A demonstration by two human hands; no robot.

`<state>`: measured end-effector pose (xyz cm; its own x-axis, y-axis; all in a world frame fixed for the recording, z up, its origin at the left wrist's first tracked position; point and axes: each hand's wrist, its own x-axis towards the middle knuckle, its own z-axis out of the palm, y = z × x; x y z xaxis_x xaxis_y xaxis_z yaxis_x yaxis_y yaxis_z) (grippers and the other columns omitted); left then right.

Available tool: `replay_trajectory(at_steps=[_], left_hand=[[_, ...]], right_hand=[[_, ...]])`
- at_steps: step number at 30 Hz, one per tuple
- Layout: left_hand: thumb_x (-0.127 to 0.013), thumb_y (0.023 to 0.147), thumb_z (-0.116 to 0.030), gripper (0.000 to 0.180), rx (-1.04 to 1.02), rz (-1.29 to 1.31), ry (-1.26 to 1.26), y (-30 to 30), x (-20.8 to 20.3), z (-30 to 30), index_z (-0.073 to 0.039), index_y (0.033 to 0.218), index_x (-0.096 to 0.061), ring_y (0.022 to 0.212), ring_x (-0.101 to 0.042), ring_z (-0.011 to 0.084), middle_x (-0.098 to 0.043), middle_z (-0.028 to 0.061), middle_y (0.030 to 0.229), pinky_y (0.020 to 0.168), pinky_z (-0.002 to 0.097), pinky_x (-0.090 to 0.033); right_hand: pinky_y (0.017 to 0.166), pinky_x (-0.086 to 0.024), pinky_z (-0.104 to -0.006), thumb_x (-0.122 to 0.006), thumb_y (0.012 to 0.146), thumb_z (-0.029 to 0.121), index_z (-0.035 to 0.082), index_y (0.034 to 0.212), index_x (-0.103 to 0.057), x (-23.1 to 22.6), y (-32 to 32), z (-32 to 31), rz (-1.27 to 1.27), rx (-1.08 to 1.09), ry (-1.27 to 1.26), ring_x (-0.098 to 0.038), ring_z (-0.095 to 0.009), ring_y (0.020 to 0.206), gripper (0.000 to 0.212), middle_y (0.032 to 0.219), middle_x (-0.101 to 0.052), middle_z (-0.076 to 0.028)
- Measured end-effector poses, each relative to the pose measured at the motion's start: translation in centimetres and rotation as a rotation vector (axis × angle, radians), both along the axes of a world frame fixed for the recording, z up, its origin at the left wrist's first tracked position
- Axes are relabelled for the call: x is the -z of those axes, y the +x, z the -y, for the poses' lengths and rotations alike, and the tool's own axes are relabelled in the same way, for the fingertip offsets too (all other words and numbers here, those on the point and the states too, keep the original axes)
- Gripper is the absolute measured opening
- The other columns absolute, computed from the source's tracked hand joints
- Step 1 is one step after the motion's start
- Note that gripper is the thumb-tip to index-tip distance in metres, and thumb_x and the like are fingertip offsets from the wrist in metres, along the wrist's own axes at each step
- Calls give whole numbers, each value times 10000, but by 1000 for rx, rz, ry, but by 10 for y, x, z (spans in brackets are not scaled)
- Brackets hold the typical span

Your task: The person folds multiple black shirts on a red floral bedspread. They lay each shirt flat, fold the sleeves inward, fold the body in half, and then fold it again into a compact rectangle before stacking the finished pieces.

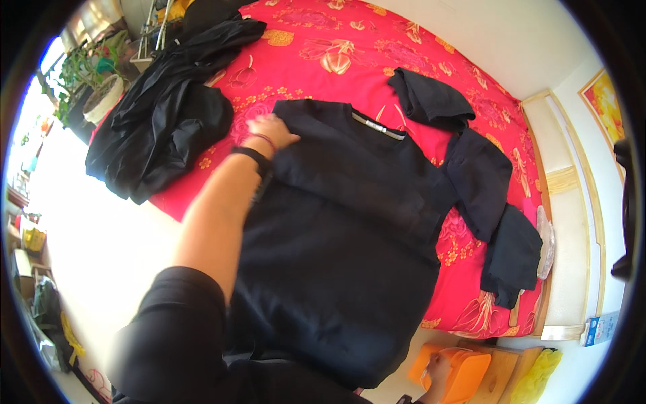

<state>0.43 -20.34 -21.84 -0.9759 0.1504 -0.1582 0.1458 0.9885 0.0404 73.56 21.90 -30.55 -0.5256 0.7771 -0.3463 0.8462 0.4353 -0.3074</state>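
A black short-sleeved T-shirt [343, 215] lies spread on the bed, its neckline toward the far side and its lower part toward me. My left hand [272, 131] rests at the shirt's far left shoulder, fingers apart, the thumb lying on the cloth. My right hand [439, 369] is low at the right, away from the shirt, in front of an orange bin [469, 374]. Its fingers are small and partly hidden, so I cannot tell whether they touch the bin.
The bed has a red flowered sheet [323, 57]. Rumpled black clothing [161, 128] lies at the left, and folded dark garments [478, 168] line the right. A potted plant [101, 94] stands far left. A yellow plastic bag [538, 380] lies beside a wooden cabinet [501, 370].
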Motion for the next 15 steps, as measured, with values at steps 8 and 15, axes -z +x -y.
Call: replay_trajectory(at_steps=[8,15], left_hand=[[-802,797,-305,526,162,35,593,48,2,156,30,1176,-656,1058,-686,338,-712,209,1104,932,410,-531],[-714,825,-198,303,518,-262,170,90,0,83,-35,1045,-585,981,-682,358,-637,178,1096,810,472,-562]], right_hand=[[662,-490,-352,-583,933,30,3,939,-629,-79,-124,15,-309,-177,97,-636,-234,693,53,758,-622,-145],[709,-522,-349,-638,923,57,-5,1008,-662,-130,-202,66,-400,-387,12,-695,-277,770,108,844,-690,-179]])
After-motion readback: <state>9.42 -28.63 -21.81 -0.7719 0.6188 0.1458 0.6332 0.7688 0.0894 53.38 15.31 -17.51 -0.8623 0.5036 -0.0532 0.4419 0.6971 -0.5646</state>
